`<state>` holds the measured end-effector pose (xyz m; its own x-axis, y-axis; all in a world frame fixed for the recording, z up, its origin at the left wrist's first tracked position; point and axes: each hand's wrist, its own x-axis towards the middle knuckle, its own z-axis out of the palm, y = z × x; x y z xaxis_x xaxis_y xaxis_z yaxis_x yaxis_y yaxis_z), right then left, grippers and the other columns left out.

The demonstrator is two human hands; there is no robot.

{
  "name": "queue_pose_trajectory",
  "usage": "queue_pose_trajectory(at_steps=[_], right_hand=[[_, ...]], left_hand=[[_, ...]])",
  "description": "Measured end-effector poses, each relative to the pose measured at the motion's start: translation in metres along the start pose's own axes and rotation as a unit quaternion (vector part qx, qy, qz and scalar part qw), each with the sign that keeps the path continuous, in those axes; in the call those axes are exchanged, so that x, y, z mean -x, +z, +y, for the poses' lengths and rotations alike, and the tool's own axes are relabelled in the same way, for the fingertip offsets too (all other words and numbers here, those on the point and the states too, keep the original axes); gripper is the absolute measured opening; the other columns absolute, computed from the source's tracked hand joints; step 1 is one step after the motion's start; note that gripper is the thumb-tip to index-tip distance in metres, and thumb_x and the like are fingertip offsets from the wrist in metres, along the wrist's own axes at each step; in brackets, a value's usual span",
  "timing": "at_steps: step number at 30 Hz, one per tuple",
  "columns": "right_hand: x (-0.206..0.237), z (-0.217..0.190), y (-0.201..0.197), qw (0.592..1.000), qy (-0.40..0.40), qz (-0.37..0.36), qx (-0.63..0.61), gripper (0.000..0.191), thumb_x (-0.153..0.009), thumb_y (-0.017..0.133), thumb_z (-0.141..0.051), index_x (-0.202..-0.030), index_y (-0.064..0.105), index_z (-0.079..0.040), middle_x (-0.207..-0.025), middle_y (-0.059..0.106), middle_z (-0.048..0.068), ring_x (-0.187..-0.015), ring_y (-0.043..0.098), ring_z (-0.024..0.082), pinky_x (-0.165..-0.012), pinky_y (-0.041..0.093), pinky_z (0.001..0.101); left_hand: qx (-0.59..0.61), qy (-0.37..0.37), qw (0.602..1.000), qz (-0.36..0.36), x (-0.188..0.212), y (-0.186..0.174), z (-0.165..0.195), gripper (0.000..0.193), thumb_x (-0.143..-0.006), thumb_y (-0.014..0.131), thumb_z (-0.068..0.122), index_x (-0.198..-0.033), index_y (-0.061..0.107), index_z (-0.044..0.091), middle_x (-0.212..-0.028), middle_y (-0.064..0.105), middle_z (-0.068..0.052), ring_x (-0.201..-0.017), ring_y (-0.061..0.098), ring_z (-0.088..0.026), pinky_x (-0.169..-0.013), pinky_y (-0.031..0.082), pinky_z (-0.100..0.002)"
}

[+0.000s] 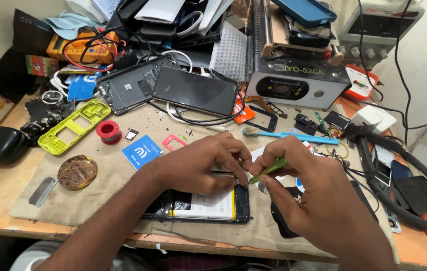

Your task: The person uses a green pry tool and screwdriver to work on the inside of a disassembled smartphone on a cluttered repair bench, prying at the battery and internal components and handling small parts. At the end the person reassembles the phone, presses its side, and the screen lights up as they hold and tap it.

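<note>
Bare mat strip between roll of red tape and opened phone: open lane from left. Blue card lies flat there, no bar. Brown round pad and metal scraper sit near left edge. Far side crowded: dark screen panel, yellow phone frame, blue toothbrush. Right side blocked by black cable loop. Both hands, left hand and right hand, cover phone's right end.

Bare forearms — 2 ringless, ungloved hands.
</note>
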<state>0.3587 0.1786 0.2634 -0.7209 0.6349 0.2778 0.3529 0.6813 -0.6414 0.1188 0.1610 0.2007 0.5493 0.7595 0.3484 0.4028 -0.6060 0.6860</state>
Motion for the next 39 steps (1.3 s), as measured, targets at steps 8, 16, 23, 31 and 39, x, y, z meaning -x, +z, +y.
queue_pose_trajectory(at_steps=[8, 16, 23, 31, 39], right_hand=[[0.002, 0.003, -0.001, 0.999, 0.022, -0.038, 0.015, 0.023, -0.091, 0.070, -0.010, -0.111, 0.057, -0.011, -0.087, 0.076, 0.002, -0.079, 0.075, 0.019, -0.064, 0.059, 0.0316], [0.001, 0.001, -0.002, 0.999, 0.017, -0.047, 0.014, 0.026, -0.090, 0.070, -0.009, -0.112, 0.057, -0.012, -0.089, 0.076, 0.003, -0.076, 0.079, 0.021, -0.062, 0.057, 0.0320], [0.005, 0.007, 0.001, 0.997, 0.045, -0.053, 0.034, 0.024, -0.090, 0.072, -0.010, -0.110, 0.059, -0.013, -0.087, 0.076, 0.004, -0.078, 0.075, 0.023, -0.062, 0.056, 0.0353], [-0.007, -0.007, 0.006, 0.993, 0.092, -0.008, 0.078, 0.030, -0.091, 0.080, -0.024, -0.106, 0.058, -0.012, -0.082, 0.077, 0.005, -0.082, 0.077, 0.017, -0.066, 0.060, 0.0330], [0.001, -0.003, 0.011, 0.999, -0.028, 0.002, 0.017, 0.029, -0.090, 0.070, -0.013, -0.113, 0.053, -0.007, -0.088, 0.074, 0.006, -0.076, 0.076, 0.020, -0.064, 0.059, 0.0309]], left_hand=[[-0.042, -0.004, 0.999, -0.003, -0.001, 0.004, 0.007, 0.024, -0.076, 0.074, 0.006, -0.096, 0.083, 0.015, -0.113, 0.073, -0.001, -0.111, 0.062, -0.022, -0.097, 0.049, -0.036], [-0.045, 0.001, 0.999, -0.006, -0.002, 0.004, 0.006, 0.022, -0.077, 0.074, 0.006, -0.095, 0.082, 0.015, -0.110, 0.073, 0.000, -0.110, 0.063, -0.020, -0.098, 0.049, -0.036], [-0.041, -0.001, 0.999, -0.007, -0.003, 0.004, 0.006, 0.019, -0.077, 0.075, 0.008, -0.094, 0.081, 0.014, -0.111, 0.073, -0.001, -0.110, 0.063, -0.021, -0.098, 0.048, -0.037], [-0.022, -0.031, 0.999, -0.022, -0.003, 0.002, 0.007, 0.016, -0.077, 0.077, 0.008, -0.091, 0.080, 0.013, -0.107, 0.075, -0.001, -0.108, 0.066, -0.019, -0.098, 0.050, -0.036], [-0.015, -0.012, 1.000, -0.022, -0.003, 0.002, 0.001, 0.017, -0.077, 0.081, 0.011, -0.095, 0.081, 0.013, -0.112, 0.076, -0.004, -0.109, 0.069, -0.022, -0.095, 0.053, -0.036]])
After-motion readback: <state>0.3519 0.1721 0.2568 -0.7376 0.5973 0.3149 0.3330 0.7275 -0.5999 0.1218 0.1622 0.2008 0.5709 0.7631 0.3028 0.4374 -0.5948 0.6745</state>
